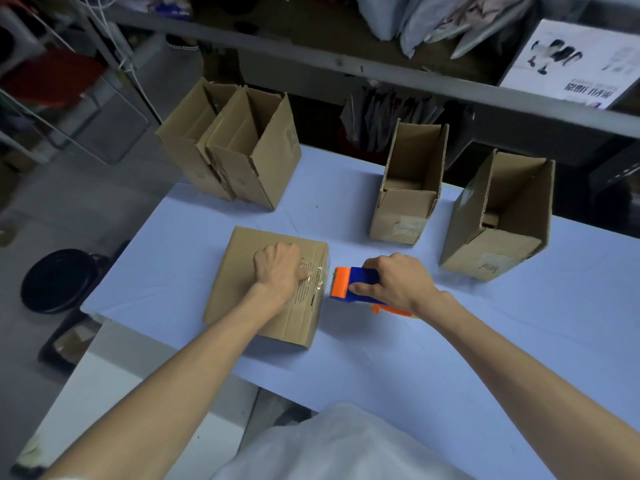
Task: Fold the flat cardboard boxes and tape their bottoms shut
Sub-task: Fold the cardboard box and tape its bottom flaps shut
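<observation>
Near-centre on the worktop (450,341): closed box (266,306) lying flaps-up, seam side toward the right. Left hand (280,271) sits on top of it, knuckles up, fingers bent under and pressing down beside a strip of clear tape (318,276) that runs over the box's right edge; it's holding nothing. Right hand (398,285) is wrapped round the blue-and-orange tape dispenser (346,285), thumb along its near side, orange roller end pointing at the box, just beside the taped edge; can't tell if it's touching the box. Four open boxes stand upright farther back: a pair touching each other at far left (194,143) (256,150), one at far centre-right (408,188), one at right (502,216), the last two well apart from the pair. Metal shelf (346,64) runs behind the worktop. Black stool (59,282) on the floor to the left.
</observation>
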Demonstrator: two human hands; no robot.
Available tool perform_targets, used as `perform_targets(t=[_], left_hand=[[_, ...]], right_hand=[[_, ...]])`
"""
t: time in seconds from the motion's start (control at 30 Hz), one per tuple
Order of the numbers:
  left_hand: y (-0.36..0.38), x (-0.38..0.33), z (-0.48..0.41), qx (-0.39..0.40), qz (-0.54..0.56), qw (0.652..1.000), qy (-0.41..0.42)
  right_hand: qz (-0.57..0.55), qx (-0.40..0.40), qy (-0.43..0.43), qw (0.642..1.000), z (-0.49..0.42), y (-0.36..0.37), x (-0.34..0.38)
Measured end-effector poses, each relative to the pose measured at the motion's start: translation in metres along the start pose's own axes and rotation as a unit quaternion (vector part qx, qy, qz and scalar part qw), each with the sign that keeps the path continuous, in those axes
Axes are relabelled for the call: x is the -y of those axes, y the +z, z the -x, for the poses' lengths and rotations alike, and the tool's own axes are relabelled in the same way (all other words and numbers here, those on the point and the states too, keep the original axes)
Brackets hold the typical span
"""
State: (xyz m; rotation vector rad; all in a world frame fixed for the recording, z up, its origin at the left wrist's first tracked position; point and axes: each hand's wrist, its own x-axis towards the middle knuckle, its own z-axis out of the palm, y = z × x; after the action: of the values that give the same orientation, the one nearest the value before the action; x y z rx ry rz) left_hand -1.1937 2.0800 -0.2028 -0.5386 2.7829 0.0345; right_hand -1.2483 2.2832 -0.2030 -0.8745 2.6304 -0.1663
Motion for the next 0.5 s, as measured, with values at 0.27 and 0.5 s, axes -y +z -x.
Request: perform_targets(t=[0.27,0.5], left_hand=[[0.033,0.014,-0.001,-0.013,0.351,0.926,0.139],[0.052,0.020,-0.008,-0.033,0.403,0.903,0.144]], right_hand=[[0.055,0.025,0.033,0.998,-0.011,-0.004,0.024],[0.104,0.054,0.035,0.992,-0.029,-0.016,0.067]])
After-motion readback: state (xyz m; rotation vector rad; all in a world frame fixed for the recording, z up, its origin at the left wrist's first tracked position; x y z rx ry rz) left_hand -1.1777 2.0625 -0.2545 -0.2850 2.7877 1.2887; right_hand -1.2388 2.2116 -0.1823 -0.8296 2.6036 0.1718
